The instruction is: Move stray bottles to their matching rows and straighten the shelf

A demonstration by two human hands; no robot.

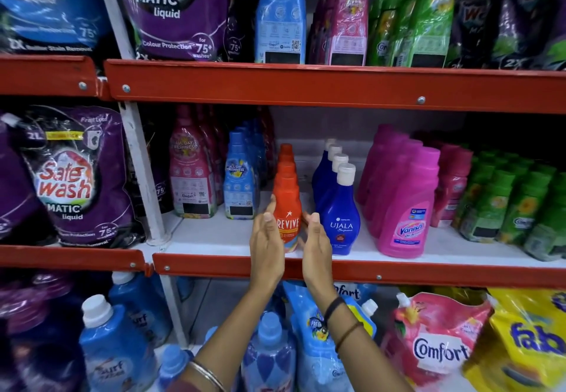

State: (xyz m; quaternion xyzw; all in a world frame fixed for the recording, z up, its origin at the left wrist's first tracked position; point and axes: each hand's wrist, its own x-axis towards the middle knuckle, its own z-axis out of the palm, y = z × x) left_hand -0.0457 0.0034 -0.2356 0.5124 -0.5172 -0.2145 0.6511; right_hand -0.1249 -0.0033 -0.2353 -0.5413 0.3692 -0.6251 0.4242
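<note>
On the middle shelf (214,238) a row of orange Revive bottles (286,208) runs front to back. My left hand (266,246) and my right hand (317,246) are held flat, palms facing each other, on either side of the front Revive bottle. The left fingertips touch its side; the right hand is close beside it, and I cannot tell if it touches. Neither hand grips anything. Right of them stands a row of blue Ujala bottles (338,217) with white caps, then pink Vanish bottles (404,208).
Pink (191,174) and blue (240,177) Comfort bottles stand left of the Revive row, green bottles (505,204) at the far right. Purple Safewash pouches (70,183) fill the left bay. The red shelf lip (367,272) runs under my wrists. Pouches and bottles crowd the shelf below.
</note>
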